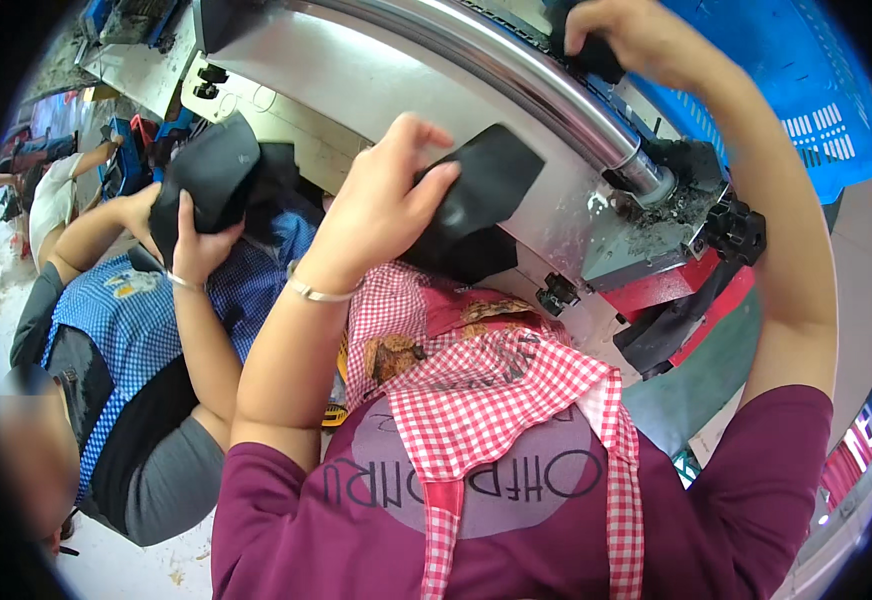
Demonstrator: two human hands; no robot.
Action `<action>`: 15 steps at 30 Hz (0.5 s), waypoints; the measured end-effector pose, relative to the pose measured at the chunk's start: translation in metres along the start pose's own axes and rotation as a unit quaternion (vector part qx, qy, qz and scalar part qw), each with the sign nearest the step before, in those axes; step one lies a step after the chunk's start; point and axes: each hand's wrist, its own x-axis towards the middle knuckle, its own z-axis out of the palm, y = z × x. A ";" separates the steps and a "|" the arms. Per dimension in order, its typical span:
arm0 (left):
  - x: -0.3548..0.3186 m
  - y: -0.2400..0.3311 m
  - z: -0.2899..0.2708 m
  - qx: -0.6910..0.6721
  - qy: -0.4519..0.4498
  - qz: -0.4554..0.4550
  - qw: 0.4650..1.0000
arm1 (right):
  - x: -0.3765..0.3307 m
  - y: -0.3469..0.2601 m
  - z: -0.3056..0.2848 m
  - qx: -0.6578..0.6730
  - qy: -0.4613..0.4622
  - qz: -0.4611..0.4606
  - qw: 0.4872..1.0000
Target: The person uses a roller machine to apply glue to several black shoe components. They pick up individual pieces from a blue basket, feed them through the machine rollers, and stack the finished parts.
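Note:
My left hand (381, 195) is closed, with the thumb against a flat, smooth black moulded piece (496, 175) with angled edges; its fingers are slightly blurred. Just below it, a second dark black piece (476, 258) lies over the front of my checked apron. My right hand (651, 40) reaches to the far side, past a shiny metal roller bar (556, 85). Its fingers curl down onto a small black piece (596, 62), whose shape is mostly hidden.
A blue plastic basket (756, 120) stands at the far right. Black scraps (661, 215) litter the machine end by a black knob (734, 230). At my left, a co-worker in a blue checked apron holds a curved black piece (211, 175). A metal panel (356, 70) runs behind the roller.

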 end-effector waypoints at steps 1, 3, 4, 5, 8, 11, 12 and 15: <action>0.014 0.005 0.006 -0.002 0.004 0.003 1.000 | 0.001 0.003 0.012 -0.001 -0.029 -0.023 0.999; 0.028 0.012 0.015 0.084 0.082 0.085 0.989 | 0.001 -0.004 0.020 0.008 -0.042 -0.016 0.999; 0.031 0.016 0.016 0.083 0.086 0.089 0.989 | -0.007 0.006 0.020 0.038 -0.060 0.035 0.997; 0.033 0.018 0.017 0.094 0.111 0.129 0.981 | -0.011 0.010 0.020 0.066 -0.077 0.088 0.991; 0.020 0.015 0.004 0.115 0.104 0.143 0.978 | -0.010 0.006 0.016 0.155 -0.082 0.156 0.972; 0.001 0.005 -0.015 0.072 0.009 0.001 0.997 | -0.020 0.010 0.006 0.209 -0.054 0.236 0.948; 0.001 0.006 -0.021 0.062 0.008 -0.001 0.998 | -0.024 0.020 -0.004 0.277 -0.016 0.231 0.933; 0.004 0.002 -0.028 -0.031 0.051 0.017 0.998 | -0.031 0.010 -0.047 0.341 0.105 0.181 0.916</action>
